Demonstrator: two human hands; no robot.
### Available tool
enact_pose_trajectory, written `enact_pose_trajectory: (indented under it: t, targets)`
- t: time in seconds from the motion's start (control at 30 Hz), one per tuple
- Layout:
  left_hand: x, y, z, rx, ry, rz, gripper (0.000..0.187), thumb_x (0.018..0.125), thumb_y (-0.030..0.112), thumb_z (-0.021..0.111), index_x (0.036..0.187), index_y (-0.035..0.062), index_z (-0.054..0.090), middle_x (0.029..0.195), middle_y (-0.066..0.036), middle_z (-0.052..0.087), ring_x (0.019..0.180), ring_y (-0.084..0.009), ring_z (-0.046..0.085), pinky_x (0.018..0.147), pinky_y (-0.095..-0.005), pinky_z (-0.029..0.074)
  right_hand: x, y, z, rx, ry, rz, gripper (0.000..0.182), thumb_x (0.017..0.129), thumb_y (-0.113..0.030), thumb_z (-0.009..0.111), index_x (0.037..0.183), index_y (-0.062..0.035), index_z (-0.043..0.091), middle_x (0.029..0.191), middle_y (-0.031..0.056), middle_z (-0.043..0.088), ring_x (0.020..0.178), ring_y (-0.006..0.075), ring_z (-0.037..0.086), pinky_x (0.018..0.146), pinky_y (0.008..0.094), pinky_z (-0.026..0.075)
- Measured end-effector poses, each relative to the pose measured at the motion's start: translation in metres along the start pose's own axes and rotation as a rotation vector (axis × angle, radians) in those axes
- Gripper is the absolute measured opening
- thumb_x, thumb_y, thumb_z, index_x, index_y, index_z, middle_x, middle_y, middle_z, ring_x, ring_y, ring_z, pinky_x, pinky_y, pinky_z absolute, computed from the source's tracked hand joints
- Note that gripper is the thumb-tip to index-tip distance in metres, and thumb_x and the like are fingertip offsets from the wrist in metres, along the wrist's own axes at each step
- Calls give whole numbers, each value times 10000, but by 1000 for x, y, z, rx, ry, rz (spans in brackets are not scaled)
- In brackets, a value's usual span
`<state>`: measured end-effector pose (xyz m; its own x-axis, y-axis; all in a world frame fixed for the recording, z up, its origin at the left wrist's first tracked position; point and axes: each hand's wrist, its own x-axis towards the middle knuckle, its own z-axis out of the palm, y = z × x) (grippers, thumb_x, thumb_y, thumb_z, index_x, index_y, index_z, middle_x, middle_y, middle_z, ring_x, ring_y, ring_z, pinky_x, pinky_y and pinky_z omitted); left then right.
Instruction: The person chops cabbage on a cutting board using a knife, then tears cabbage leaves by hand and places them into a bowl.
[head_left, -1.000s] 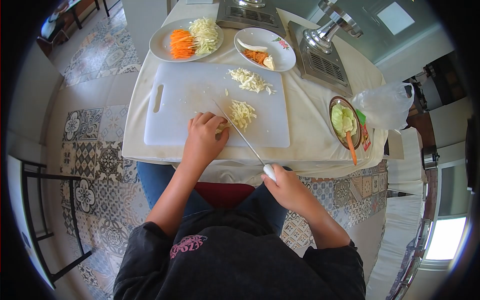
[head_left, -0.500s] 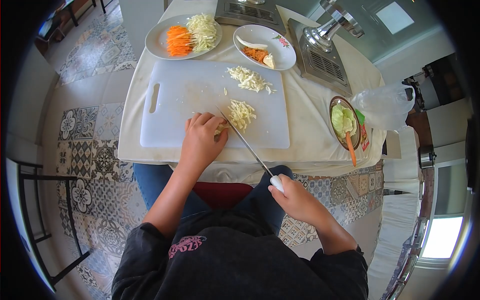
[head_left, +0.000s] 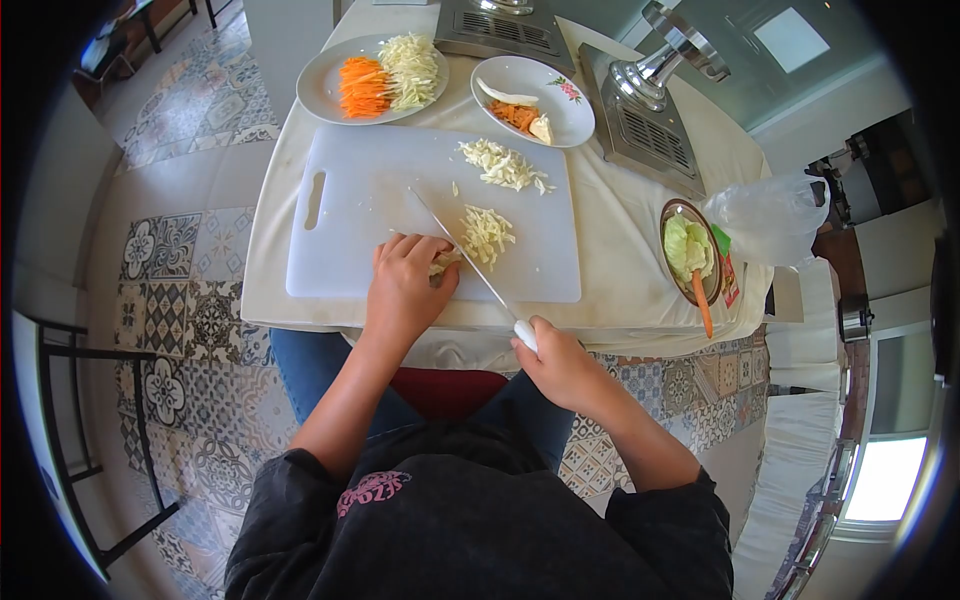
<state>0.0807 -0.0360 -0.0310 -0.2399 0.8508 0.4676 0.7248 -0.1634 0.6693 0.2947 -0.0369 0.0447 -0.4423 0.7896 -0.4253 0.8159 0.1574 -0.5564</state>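
My left hand (head_left: 408,280) is closed, its fingertips bent over a small piece of pale cabbage (head_left: 446,260) near the front edge of the white cutting board (head_left: 350,240). In my right hand (head_left: 556,365) is the white handle of a long knife (head_left: 478,272). Its blade slants up and left across the board, right beside the left fingers. A small heap of cut cabbage strips (head_left: 488,236) lies just right of the blade. Farther back on the board is a second heap of chopped pale pieces (head_left: 502,165).
A plate (head_left: 318,95) at the back left bears carrot and cabbage shreds. Beside it stands a flowered plate (head_left: 575,115) with vegetable scraps. Metal stoves (head_left: 645,140) stand behind. At right are a brown-rimmed bowl (head_left: 668,222) with leaves and carrot, and a plastic bag (head_left: 765,210).
My right hand and the knife have moved left and a little up, and the blade reaches farther across the board past the left fingers. My left hand has stayed nearly in place.
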Motion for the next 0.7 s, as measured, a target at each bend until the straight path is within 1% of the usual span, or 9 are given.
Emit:
enact_pose_trajectory:
  t: [0.03,0.13,0.23,0.33,0.43,0.53,0.63,0.7]
  targets:
    - [0,0,0,-11,-3,-13,185,733,100,741,905,71,682,868,-67,681,876,-284,605,838,-393,438,-3,1,0,2,-5,15,320,983,-257,535,942,58,491,722,266,606,686,431,615,644,458,460]
    - [1,-1,-1,-41,-17,-47,171,730,100,746,889,75,686,844,-67,681,871,-282,609,829,-398,440,-17,13,4,18,51,-24,320,978,-263,545,982,55,512,739,255,609,687,406,612,654,445,464]
    - [3,0,-1,-54,-24,-49,138,733,94,744,862,78,697,840,-66,681,872,-282,610,826,-400,440,-24,23,-6,47,-20,18,331,969,-280,560,1001,48,531,763,239,612,688,372,598,663,425,465]
    - [2,0,0,-47,-15,-36,108,738,85,737,841,76,705,852,-64,682,875,-282,609,829,-400,439,-30,21,-16,105,-43,64,344,963,-297,567,978,46,538,778,224,612,688,346,580,665,412,462]
    - [3,0,0,-41,-15,-22,99,742,79,733,838,71,706,866,-58,675,880,-281,603,833,-400,438,-33,24,-11,49,23,2,353,961,-306,569,955,46,538,765,225,608,674,343,576,662,417,461]
    - [3,2,-1,-32,-9,-10,106,743,77,735,843,68,703,877,-53,661,880,-278,593,835,-396,438,-36,16,-13,44,8,50,353,961,-308,572,948,43,537,768,236,612,688,370,591,660,425,461]
    - [2,1,0,-38,-3,0,113,744,78,740,849,67,699,880,-50,648,872,-278,584,833,-394,439,-38,14,-10,52,35,20,355,959,-312,576,949,41,539,769,252,614,711,409,605,659,436,461]
    - [2,2,-1,-37,-13,-1,117,745,78,742,851,65,695,880,-48,644,865,-279,580,831,-392,439,-39,9,-11,44,-2,32,351,969,-291,558,957,59,527,803,294,631,792,466,618,696,471,473]
